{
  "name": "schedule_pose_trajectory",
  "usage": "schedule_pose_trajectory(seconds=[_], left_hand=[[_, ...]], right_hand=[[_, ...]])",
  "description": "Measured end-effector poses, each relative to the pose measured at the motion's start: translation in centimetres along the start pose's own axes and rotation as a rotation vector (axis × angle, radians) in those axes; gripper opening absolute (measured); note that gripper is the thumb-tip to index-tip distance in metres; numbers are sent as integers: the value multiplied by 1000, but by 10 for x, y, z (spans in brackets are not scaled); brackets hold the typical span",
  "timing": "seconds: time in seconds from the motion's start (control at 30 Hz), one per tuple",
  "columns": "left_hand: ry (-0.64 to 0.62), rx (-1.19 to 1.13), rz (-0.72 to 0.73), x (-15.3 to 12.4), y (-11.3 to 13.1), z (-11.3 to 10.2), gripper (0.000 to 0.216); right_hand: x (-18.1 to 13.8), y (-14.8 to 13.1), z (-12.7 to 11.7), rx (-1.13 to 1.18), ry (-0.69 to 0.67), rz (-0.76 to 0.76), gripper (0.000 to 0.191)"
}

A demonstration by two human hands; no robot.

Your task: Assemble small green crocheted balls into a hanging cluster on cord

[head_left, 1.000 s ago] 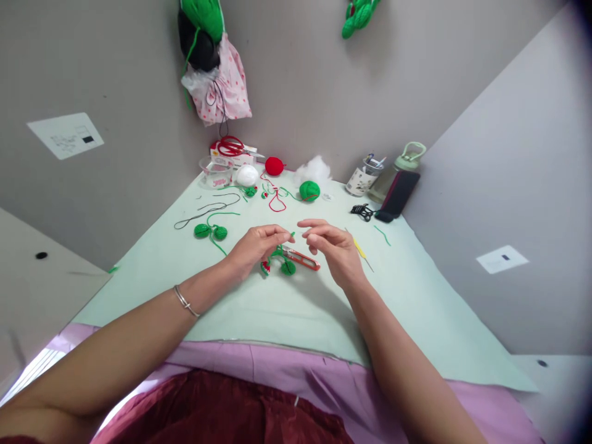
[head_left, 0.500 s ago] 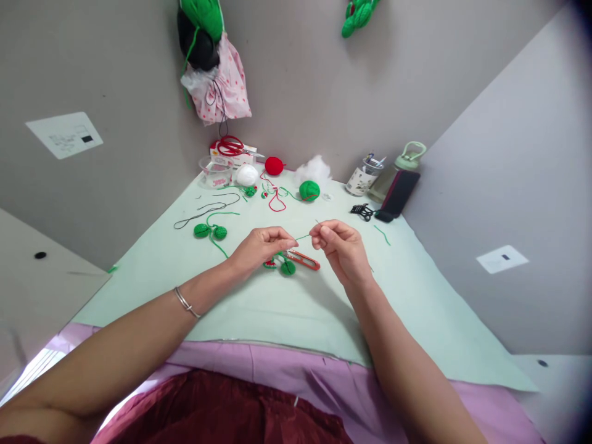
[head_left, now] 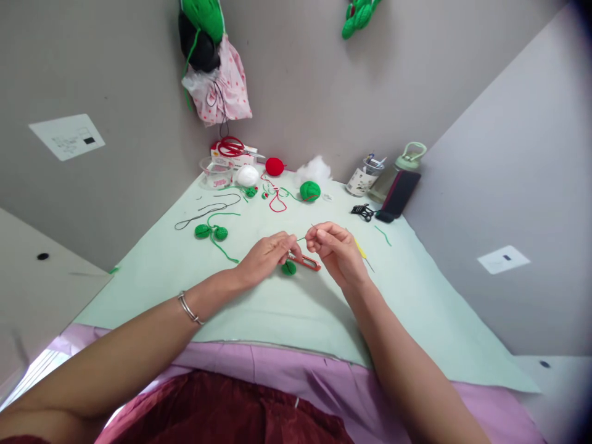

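Observation:
My left hand [head_left: 268, 254] is closed in a pinch on a thin green yarn strand [head_left: 301, 238] over the middle of the pale green mat [head_left: 152, 271]. My right hand [head_left: 333, 248] is pinched too, holding a thin needle [head_left: 314, 227] at the strand's other end, fingertips almost touching the left hand. Just below the hands lie a small green crochet ball [head_left: 288, 267] and orange thread snips [head_left: 309, 263]. A silver bangle sits on my left wrist.
Two joined green crochet balls [head_left: 211, 232] and a black cord lie to the left. At the back are red scissors [head_left: 230, 147], white, red and green yarn balls, white stuffing [head_left: 315, 167], a cup of tools, a bottle [head_left: 401, 165] and a dark phone. A yellow-handled hook [head_left: 361, 250] lies right.
My right hand closed from spread fingers into a pinch and took the needle. Both hands drew together, and the green yarn between them shortened.

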State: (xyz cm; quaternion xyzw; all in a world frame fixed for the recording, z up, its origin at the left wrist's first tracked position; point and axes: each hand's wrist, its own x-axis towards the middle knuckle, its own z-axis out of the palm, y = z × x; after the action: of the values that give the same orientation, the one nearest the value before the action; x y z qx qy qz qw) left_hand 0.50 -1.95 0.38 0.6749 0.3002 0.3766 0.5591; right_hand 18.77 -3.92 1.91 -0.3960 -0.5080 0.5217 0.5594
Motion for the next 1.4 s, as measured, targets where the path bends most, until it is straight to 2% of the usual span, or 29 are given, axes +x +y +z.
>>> schedule_pose_trajectory(seconds=[0.07, 0.23, 0.33, 0.4, 0.47, 0.53, 0.6, 0.87, 1.0, 1.2, 1.4], left_hand=[[72, 38, 21, 1, -3, 1, 50], [71, -260, -89, 4, -10, 1, 41], [131, -339, -147, 5, -10, -1, 33], [193, -327, -139, 5, -9, -3, 33], [221, -270, -89, 4, -8, -4, 33], [211, -196, -34, 3, -7, -3, 33], [190, -116, 0, 1, -7, 0, 34], [134, 133, 120, -4, -19, 0, 46], [120, 174, 164, -3, -25, -1, 49], [115, 208, 159, -3, -24, 0, 50], [106, 222, 169, -3, -26, 0, 49]], right_hand=[[-2, 2, 2, -43, -44, -24, 22], [-10, 2, 17, -168, -200, -84, 17], [-12, 0, 22, -202, -247, -124, 16], [-11, -1, 19, -231, -219, -142, 14], [-10, -1, 15, -250, -126, -136, 14], [-8, 1, 12, -263, -30, -116, 18], [-8, 3, 12, -275, 9, -86, 22], [-14, 11, 20, -533, -30, -117, 21], [-14, 11, 18, -611, -20, -133, 23], [-14, 14, 16, -706, 13, -201, 22], [-14, 12, 19, -757, 38, -203, 23]])
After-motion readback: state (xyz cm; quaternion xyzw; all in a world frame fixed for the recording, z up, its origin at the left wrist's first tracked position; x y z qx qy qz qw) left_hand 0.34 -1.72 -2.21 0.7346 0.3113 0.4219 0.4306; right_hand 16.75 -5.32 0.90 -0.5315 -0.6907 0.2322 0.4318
